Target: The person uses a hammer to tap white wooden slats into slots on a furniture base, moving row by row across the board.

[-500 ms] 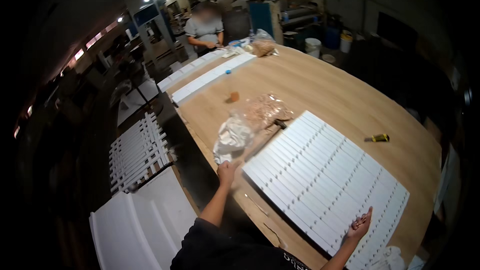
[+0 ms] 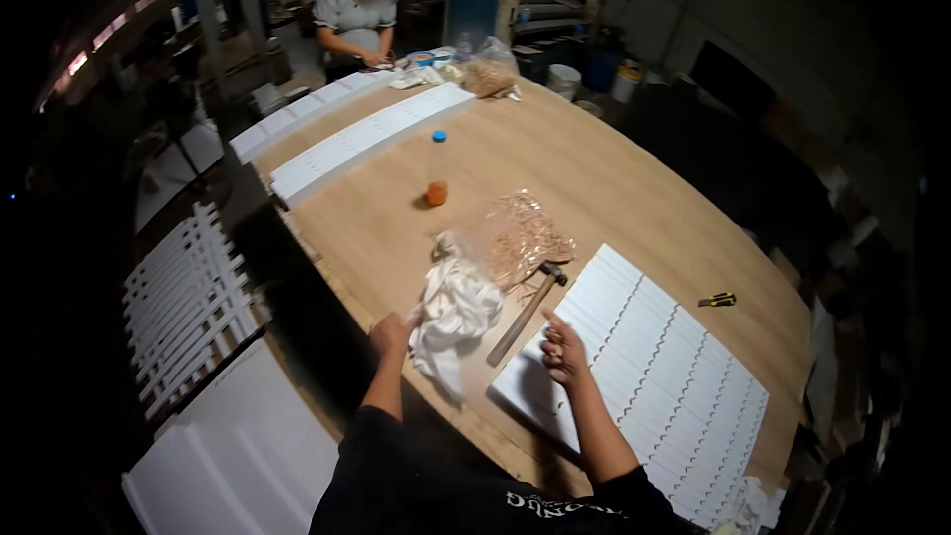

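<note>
My left hand point(image 2: 390, 335) is closed at the edge of a crumpled white cloth point(image 2: 461, 302), seemingly pinching it. My right hand point(image 2: 566, 352) hovers over the near left corner of a panel of white slats point(image 2: 649, 376) dotted with rows of small holes. Its index finger points up while the others curl in; whatever they hold, if anything, is hidden. Between the hands lies a hammer point(image 2: 525, 322), wooden handle toward me, its head against a clear plastic bag of small wooden pieces point(image 2: 522, 238). The cloth overlaps the bag's left side.
A clear blue-capped bottle with orange liquid point(image 2: 438, 170) stands beyond the bag. A yellow-black utility knife point(image 2: 717, 299) lies to the right. Long white boards point(image 2: 371, 142) line the far left, where a co-worker point(image 2: 359, 25) stands. White slats point(image 2: 188, 307) are stacked left of the table.
My right hand has moved left and away from me, from the panel's near right part to its left corner. The cloth has come nearer me, and the hammer's handle now lies apart from my left hand.
</note>
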The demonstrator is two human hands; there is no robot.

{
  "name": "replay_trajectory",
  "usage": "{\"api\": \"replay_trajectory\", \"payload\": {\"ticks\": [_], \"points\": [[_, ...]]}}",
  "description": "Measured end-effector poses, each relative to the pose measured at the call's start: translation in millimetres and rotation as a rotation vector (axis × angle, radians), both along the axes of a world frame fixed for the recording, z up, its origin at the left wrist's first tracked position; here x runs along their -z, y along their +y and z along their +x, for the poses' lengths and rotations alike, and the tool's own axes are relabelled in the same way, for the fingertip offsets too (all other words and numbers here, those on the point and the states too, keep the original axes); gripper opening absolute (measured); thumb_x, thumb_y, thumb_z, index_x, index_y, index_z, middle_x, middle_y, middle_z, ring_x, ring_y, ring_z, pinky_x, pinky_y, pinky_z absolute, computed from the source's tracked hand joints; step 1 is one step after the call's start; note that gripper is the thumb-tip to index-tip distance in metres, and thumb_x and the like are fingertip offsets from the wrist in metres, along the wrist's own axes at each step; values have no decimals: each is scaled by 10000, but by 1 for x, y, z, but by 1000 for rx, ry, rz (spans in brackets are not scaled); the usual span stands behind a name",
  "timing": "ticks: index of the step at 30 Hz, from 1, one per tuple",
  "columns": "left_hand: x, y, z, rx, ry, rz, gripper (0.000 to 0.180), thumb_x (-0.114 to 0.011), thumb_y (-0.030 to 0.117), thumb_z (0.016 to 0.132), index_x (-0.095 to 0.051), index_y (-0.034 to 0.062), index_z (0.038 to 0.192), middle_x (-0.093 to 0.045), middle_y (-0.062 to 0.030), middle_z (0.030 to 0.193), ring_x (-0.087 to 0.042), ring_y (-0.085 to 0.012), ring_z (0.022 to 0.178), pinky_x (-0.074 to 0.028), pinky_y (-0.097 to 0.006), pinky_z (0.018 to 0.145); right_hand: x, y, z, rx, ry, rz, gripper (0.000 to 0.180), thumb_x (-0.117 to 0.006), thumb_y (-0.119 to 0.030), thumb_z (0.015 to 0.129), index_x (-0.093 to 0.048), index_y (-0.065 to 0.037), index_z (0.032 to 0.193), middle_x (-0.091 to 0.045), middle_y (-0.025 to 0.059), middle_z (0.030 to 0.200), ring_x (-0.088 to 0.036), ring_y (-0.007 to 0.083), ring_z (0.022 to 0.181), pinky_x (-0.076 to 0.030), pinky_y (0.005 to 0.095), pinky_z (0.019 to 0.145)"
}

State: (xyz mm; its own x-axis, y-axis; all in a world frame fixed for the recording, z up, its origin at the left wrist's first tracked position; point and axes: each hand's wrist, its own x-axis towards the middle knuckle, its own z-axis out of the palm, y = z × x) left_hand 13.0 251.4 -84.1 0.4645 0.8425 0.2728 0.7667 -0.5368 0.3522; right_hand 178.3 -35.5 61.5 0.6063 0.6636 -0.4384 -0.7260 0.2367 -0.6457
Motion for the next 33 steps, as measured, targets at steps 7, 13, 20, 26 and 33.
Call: {"api": "replay_trajectory", "payload": {"ticks": [7,13,20,26,33], "points": [[6,-5,11,56,-49,-18,496,-661,551,736,-597,80,596,-612,-118,617,-591,-320,571,-428,-438,611,54,152,110,48,1,-97,378,-491,-376,907,-560,-73,1121,-545,7,774,-521,136,659,-430,311,510],[-6,-10,5,75,-134,-2,467,-670,464,764,-515,77,556,-574,-115,613,-565,-325,582,-381,-442,589,58,227,150,-17,-49,-181,619,-470,-584,860,-519,-60,1185,-572,94,1026,-557,246,917,-454,455,763],[-4,3,-11,56,-98,-9,437,-648,402,812,-463,80,581,-532,-109,609,-543,-333,586,-370,-449,588,47,149,112,494,-311,-374,414,-512,-466,892,-549,-61,966,-578,44,823,-552,194,741,-458,343,647],[2,-1,-5,53,-126,-26,466,-649,464,795,-469,81,598,-536,-112,608,-543,-337,591,-380,-446,600,101,123,48,393,-1073,-1396,720,-644,-58,704,-335,18,1349,-402,257,1315,-415,378,1214,-351,421,1029],[19,8,-5,39,5,16,519,-629,563,761,-524,82,599,-577,-116,627,-569,-320,588,-412,-439,622,107,124,55,334,-1124,-1377,694,-597,-94,684,-400,8,1341,-488,281,1232,-533,371,1093,-446,409,946]]}}
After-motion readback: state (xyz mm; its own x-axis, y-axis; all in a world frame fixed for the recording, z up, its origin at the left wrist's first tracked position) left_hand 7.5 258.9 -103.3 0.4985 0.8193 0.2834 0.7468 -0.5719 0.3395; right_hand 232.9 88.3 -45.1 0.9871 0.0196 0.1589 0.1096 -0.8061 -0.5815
